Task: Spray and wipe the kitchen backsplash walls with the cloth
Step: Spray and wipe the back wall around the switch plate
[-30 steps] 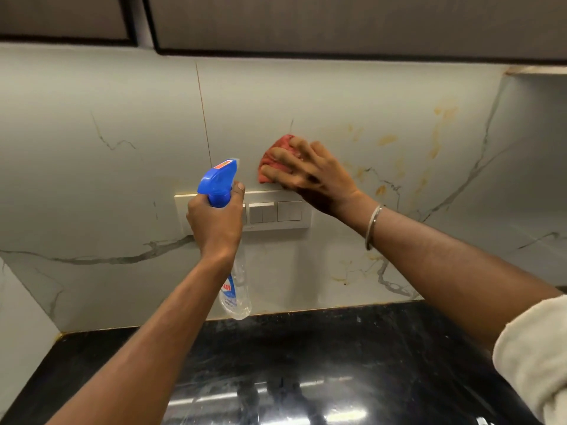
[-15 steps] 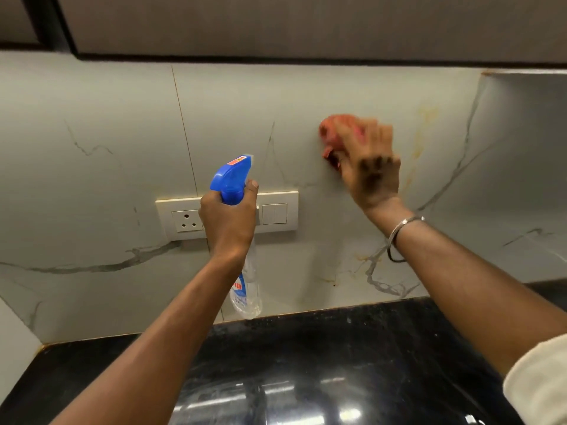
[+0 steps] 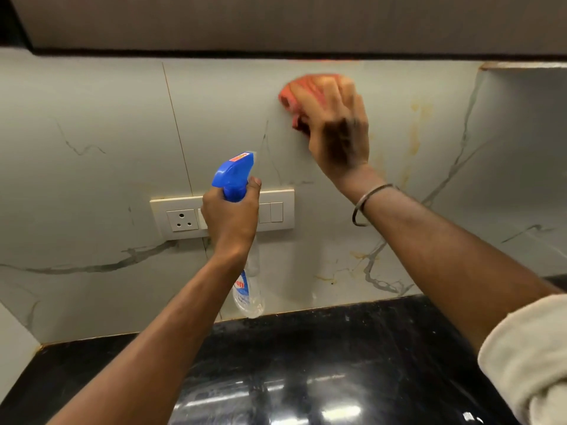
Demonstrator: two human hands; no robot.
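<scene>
The right hand (image 3: 337,130) presses a red cloth (image 3: 293,96) flat against the backsplash (image 3: 92,179), high up, just under the cabinet (image 3: 276,19). Its fingers lie spread and fairly straight over the bunched cloth, not wrapped round it (motion blur softens both hand and cloth). A thin bangle (image 3: 365,204) sits on that wrist, and a pale rolled sleeve (image 3: 527,357) shows at the lower right edge.

The left hand (image 3: 230,219) grips a spray bottle (image 3: 233,179) by the neck, fingers curled round it below the blue trigger head. The nozzle points up and right toward the wall. The bottle's clear body hangs below the hand, its base just above the black counter (image 3: 337,348); whether it touches the wall cannot be told.

Hand and bottle partly cover a cream switch plate (image 3: 181,220): a socket shows to the left of the hand, switches to the right.

Yellowish stains (image 3: 414,133) streak the marbled wall right of the cloth, apart from it, and fainter ones lie lower down near the counter edge. The counter is glossy and reflects bright lights.
</scene>
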